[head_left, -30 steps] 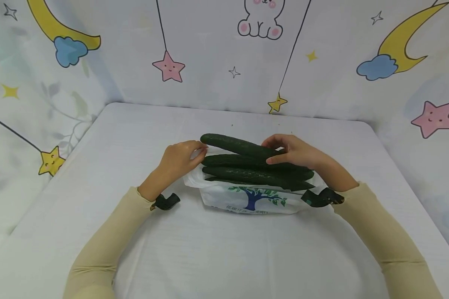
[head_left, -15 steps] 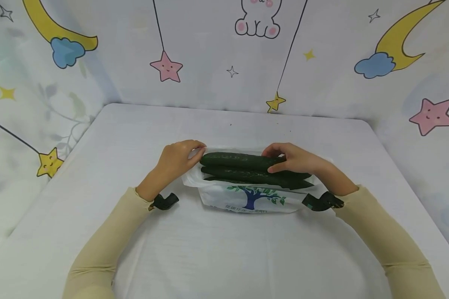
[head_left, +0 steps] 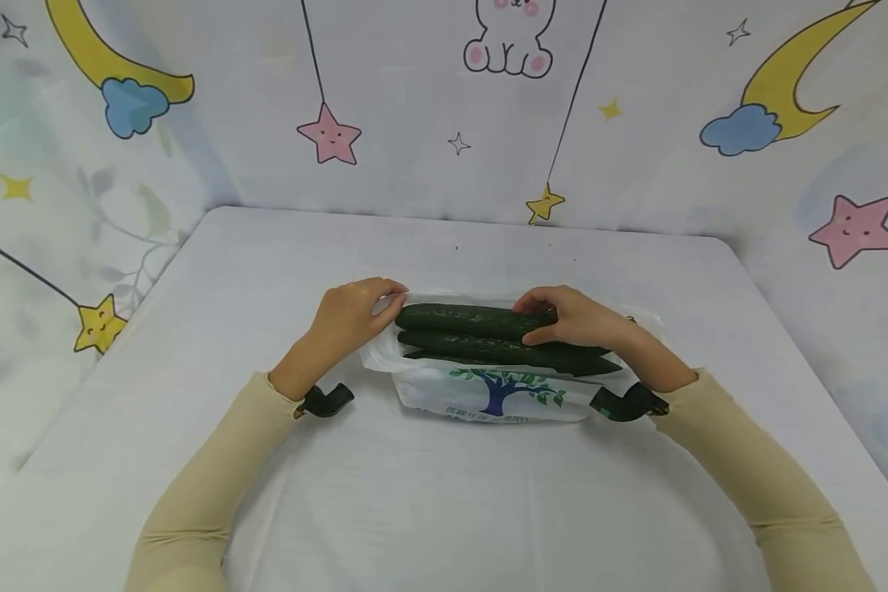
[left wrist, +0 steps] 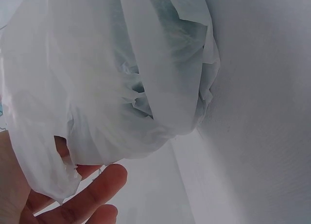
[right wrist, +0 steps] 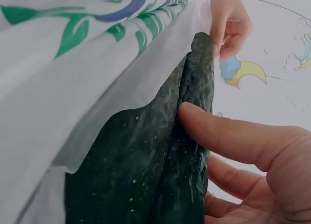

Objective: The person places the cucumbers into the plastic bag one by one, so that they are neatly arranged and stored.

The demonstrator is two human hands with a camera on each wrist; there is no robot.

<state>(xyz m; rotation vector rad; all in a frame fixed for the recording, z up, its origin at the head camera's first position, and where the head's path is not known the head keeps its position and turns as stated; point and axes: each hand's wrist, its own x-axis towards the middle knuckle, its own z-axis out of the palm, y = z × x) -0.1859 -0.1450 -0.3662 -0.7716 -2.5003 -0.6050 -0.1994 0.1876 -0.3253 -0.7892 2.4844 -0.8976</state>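
A white plastic bag, printed with a blue and green tree, lies with its mouth turned up and several dark green cucumbers in it. My left hand pinches the bag's left edge between thumb and fingers. In the left wrist view, the bag's plastic hangs past the fingers and the cucumbers show through faintly. My right hand grips the rearmost cucumber near its right part. The right wrist view shows the thumb on this cucumber, beside another cucumber under the bag's edge.
The white-covered table extends around the bag on all sides. Behind it hangs a pale cloth printed with moons, stars and a white animal. Black straps hang at both wrists.
My right hand has lowered the rearmost cucumber from a tilt above the others to lie level alongside them in the bag. The left hand has stayed at the bag's edge.
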